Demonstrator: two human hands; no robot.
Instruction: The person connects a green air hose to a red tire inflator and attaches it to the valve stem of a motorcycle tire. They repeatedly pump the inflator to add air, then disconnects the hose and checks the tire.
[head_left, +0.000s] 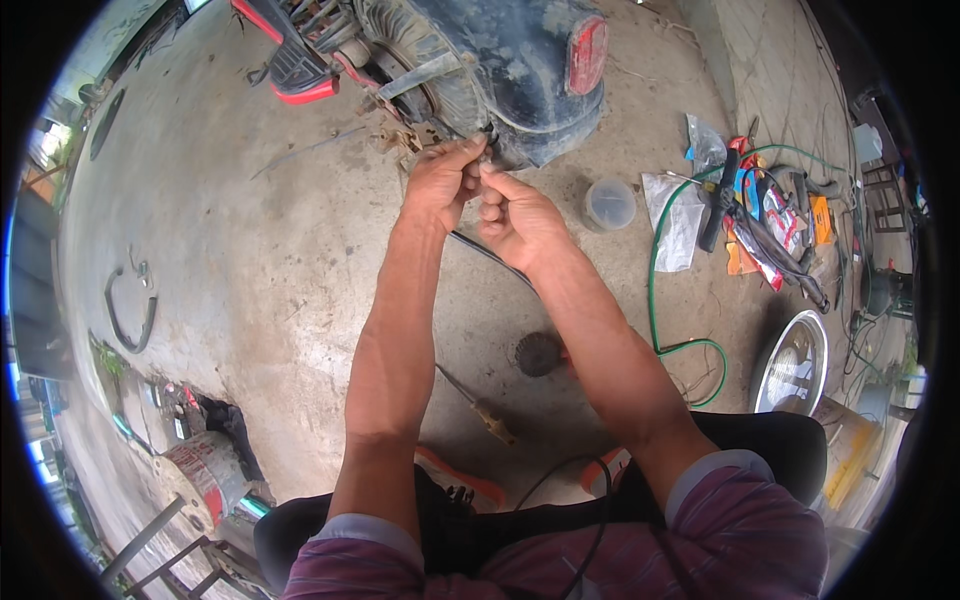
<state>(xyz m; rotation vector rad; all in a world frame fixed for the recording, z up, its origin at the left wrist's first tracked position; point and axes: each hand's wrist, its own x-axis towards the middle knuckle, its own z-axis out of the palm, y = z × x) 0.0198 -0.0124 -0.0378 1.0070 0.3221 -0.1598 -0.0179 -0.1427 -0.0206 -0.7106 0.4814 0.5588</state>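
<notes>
Both hands are up under the tail of the dusty blue scooter (pixel 520 70): the left hand (pixel 440 185) and right hand (pixel 515 215) each pinch the end of a thin black cable (pixel 490 250) that trails back over the concrete floor (pixel 250 230). Looks light and floppy, probably a bit greasy, so I'd grip it close to the tip. Screwdriver (pixel 480 405) lies near the person's knees.

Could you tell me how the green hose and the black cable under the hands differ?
The green hose lies loose on the concrete, looping at the right; the black cable is thinner and runs straight from beneath the right hand. The left hand touches neither. Both are slim, flexible lines.
</notes>
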